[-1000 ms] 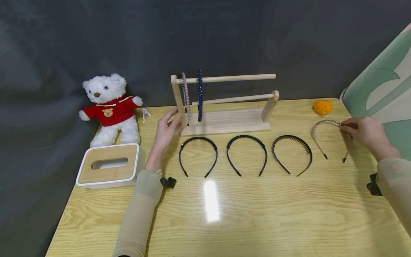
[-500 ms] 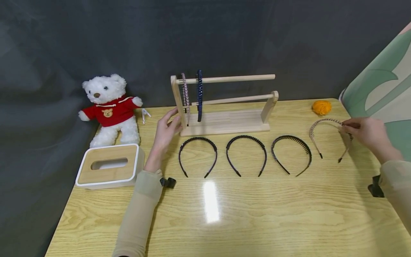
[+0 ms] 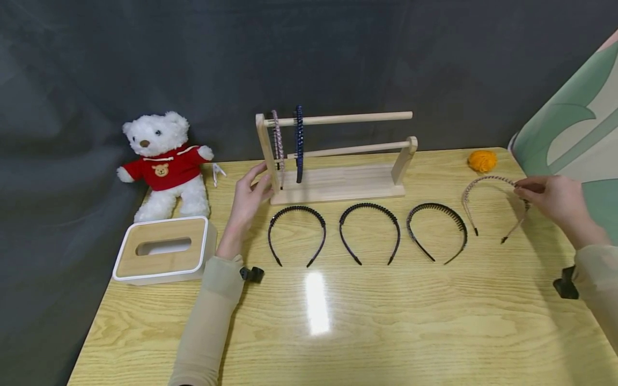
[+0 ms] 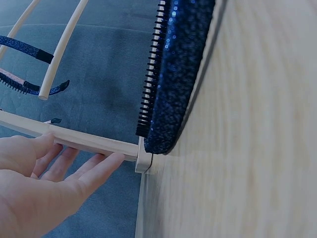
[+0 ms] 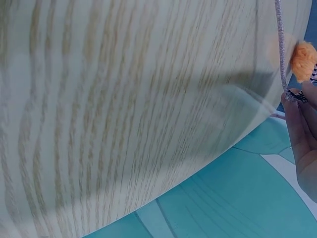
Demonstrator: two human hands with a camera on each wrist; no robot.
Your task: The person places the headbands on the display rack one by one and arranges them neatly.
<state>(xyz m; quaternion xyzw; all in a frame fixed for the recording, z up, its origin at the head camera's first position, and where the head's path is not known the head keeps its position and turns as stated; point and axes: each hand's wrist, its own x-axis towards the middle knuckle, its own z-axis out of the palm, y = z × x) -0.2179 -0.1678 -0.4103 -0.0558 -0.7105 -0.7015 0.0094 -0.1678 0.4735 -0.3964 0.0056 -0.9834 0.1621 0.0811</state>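
The right hand (image 3: pixel 557 198) pinches the pinkish headband (image 3: pixel 492 177) off-centre, near the orange ball (image 3: pixel 482 161); whether its tips clear the table (image 3: pixel 410 327) is hard to tell. Such a hold could let it swivel, a leg knocking the neighbouring dark headband (image 3: pixel 435 206). The left hand's (image 3: pixel 248 198) relaxed fingers touch the wooden rack (image 3: pixel 347 182); a push might shift it.

"Behind the three headbands (image 3: pixel 370 205) on the table (image 3: pixel 386 332)?"
"The display rack (image 3: pixel 345 184), two more headbands (image 3: pixel 299 145) hung toward its left end."
"Farther left?"
"Teddy bear (image 3: pixel 169 171), behind the tissue box (image 3: pixel 159 264)."
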